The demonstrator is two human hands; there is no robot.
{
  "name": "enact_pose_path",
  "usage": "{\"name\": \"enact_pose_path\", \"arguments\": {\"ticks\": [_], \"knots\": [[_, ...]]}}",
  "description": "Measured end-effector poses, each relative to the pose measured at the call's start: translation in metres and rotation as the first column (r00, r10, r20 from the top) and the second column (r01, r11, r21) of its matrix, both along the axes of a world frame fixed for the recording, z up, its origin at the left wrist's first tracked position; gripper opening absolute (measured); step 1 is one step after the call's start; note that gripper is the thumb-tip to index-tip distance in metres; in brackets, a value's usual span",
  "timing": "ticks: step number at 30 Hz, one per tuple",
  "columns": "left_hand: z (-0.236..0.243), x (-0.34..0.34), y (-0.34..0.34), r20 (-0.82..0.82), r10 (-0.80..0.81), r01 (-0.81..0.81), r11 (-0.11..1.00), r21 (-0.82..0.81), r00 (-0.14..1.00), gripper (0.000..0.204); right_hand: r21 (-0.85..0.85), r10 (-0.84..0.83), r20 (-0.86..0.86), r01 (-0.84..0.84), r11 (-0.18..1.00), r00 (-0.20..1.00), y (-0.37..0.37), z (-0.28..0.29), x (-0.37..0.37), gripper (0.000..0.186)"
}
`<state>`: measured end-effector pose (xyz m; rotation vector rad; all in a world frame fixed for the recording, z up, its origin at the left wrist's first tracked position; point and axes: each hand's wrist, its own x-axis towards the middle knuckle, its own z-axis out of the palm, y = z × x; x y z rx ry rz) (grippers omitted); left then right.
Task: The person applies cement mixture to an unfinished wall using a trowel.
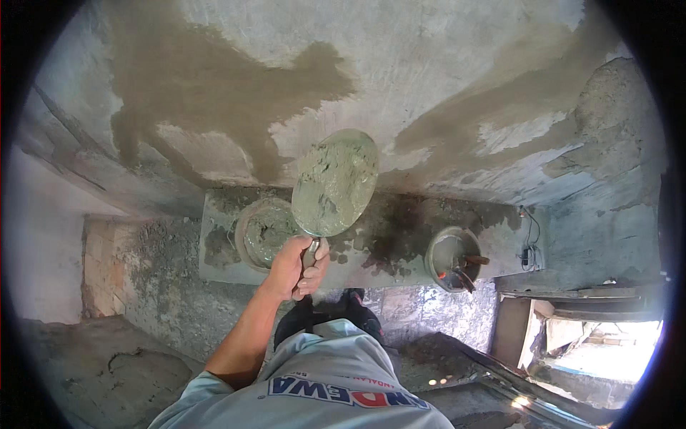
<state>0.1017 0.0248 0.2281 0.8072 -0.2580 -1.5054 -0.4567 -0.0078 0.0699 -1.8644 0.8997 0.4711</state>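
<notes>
My left hand (pixel 301 270) is closed around the short handle of an oval plastering tool (pixel 334 182), whose face carries grey-green wet mortar with a rough, lumpy surface. Just behind and left of the tool sits a round tub (pixel 259 232) of wet mortar, partly hidden by it. Farther right on the same mortar-stained ledge (pixel 386 268) stands a bucket (pixel 433 261) with grey liquid and tools inside, one wooden handle poking over its rim. My right hand is out of sight.
Ahead rises a plastered wall (pixel 457 43) with damp darker patches. A cable and socket (pixel 529 256) are at the ledge's right end. My feet (pixel 354 297) are at the ledge's near edge. An opening with bright light (pixel 600 350) is at the lower right.
</notes>
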Motion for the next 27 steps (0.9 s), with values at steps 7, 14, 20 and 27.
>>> {"name": "enact_pose_path", "arguments": {"ticks": [7, 14, 20, 27], "knots": [[-0.027, 0.012, 0.056, 0.117, 0.137, -0.162, 0.956, 0.245, 0.984, 0.036, -0.085, -0.057, 0.012, 0.058, 0.995, 0.998, -0.010, 0.000, 0.002, 0.024], [-0.042, 0.018, 0.088, 0.172, 0.253, -0.289, 0.928, 0.235, 0.952, 0.037, -0.088, -0.082, 0.098, 0.091, 0.992, 0.992, -0.068, 0.058, 0.166, 0.020], [-0.035, 0.021, 0.110, 0.155, 0.318, -0.345, 0.917, 0.200, 0.935, 0.039, 0.082, 0.120, 0.301, -0.151, 0.985, 0.946, -0.069, 0.011, 0.167, 0.027], [-0.020, 0.020, 0.110, 0.178, 0.384, -0.417, 0.883, 0.217, 0.906, 0.040, 0.216, 0.172, 0.175, -0.209, 0.954, 0.969, -0.080, 0.040, 0.170, 0.025]]}}
